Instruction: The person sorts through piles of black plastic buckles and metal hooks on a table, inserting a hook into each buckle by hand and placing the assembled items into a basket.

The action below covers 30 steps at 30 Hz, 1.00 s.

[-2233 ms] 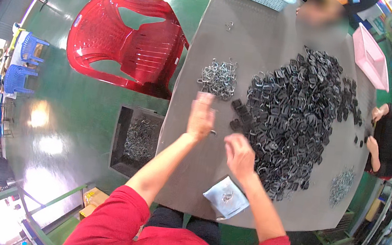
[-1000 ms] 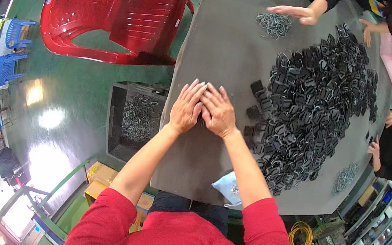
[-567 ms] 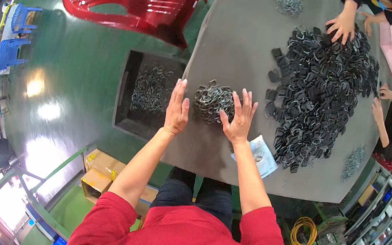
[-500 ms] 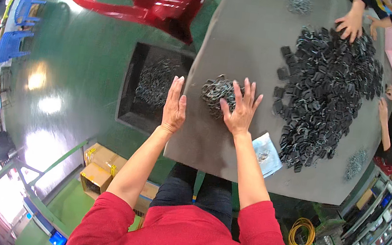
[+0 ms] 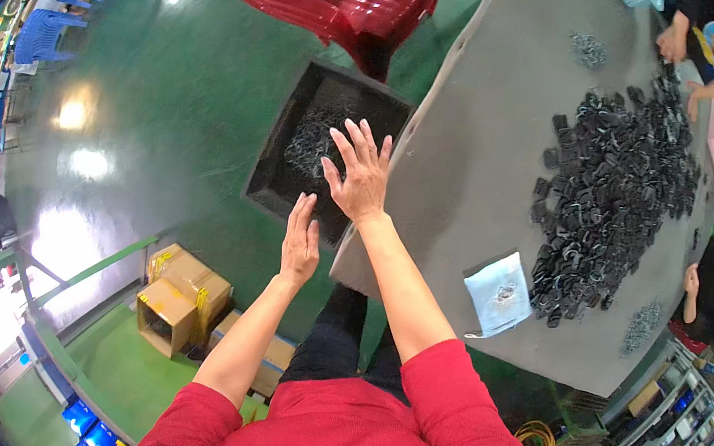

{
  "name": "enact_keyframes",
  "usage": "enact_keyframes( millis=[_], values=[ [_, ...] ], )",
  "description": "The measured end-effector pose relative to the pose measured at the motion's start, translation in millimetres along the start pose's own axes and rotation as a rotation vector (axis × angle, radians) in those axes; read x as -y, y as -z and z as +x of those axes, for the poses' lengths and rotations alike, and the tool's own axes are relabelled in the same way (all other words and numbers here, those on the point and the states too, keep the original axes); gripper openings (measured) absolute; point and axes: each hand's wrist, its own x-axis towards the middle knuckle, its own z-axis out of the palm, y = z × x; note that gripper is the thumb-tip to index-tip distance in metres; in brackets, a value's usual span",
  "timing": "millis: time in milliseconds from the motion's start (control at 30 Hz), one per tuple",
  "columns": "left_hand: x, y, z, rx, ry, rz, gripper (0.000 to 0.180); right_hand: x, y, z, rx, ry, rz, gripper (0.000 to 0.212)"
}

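My right hand (image 5: 361, 177) is spread over the table's left edge and the black bin (image 5: 266, 177), with nothing in its fingers. Lower down, my left hand (image 5: 300, 247) is held beside the bin's near side, fingers stretched out and holding nothing. Small silvery bent-metal pieces (image 5: 312, 140) lie loose inside the bin, partly hidden by my right hand. The grey table (image 5: 445, 207) stands to the right of both hands.
A large heap of black clip-like pieces (image 5: 609, 193) covers the table's right part. Nearby lie a light blue pouch (image 5: 493, 288) and small metal piles (image 5: 587, 50). A red chair (image 5: 358, 7) stands beyond the bin; cardboard boxes (image 5: 169, 311) sit lower left. Other people's hands (image 5: 672, 39) work at the far right.
The metal pile under my right hand has left the tabletop. My right hand has moved left over the bin; my left hand has dropped nearer to me. The view has shifted left.
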Motion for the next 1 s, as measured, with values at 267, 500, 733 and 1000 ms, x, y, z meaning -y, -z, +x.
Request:
enact_keyframes(
  millis=[267,500,733,1000],
  values=[
    [-40.9,-39.2,35.1,0.233,-0.342,0.235,0.05,-167.4,147.6,82.4,-0.355,-0.079,-0.372,0.049],
    [-53.6,-98.0,57.8,0.198,-0.263,0.312,0.06,-360.2,237.3,230.3,-0.509,-0.31,-0.515,0.07],
    [-46.8,-95.9,61.5,0.196,-0.219,0.265,0.063,-379.8,217.6,265.7,-0.23,-0.319,-0.571,0.067],
    [-55.7,-95.0,63.7,0.208,-0.232,0.262,0.06,-260.6,147.0,147.3,-0.279,0.024,-0.346,0.022]
  ],
)
